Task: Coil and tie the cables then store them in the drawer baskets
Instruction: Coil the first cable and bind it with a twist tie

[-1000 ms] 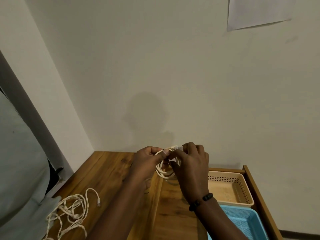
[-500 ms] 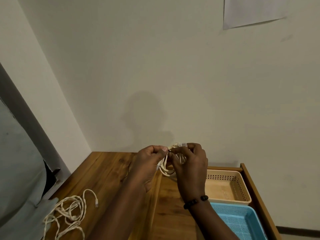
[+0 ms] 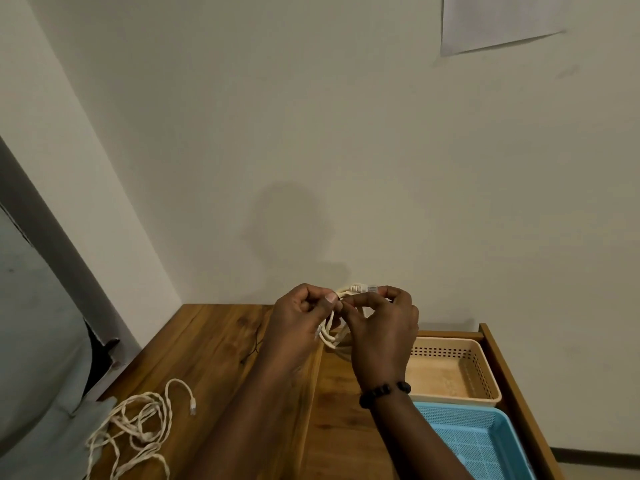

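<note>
A small coil of cream cable (image 3: pixel 330 336) hangs between both hands, held up above the wooden table (image 3: pixel 221 344). My left hand (image 3: pixel 298 323) pinches the coil's top from the left. My right hand (image 3: pixel 382 327) grips it from the right, with the cable's plug end (image 3: pixel 362 288) sticking out above the fingers. A second cream cable (image 3: pixel 138 431) lies loose and tangled on the table at the lower left. In the open drawer on the right sit a beige basket (image 3: pixel 485 375) and, nearer, a blue basket (image 3: pixel 502 441).
The wooden drawer side (image 3: pixel 512 386) runs along the right of the baskets. A grey cloth (image 3: pixel 41 375) covers the table's left edge. The wall stands close behind the table, with a paper sheet (image 3: pixel 491 19) pinned high up.
The plug end has come further out above my right fingers, and both hands have shifted slightly while working the coil. The view has drifted a little.
</note>
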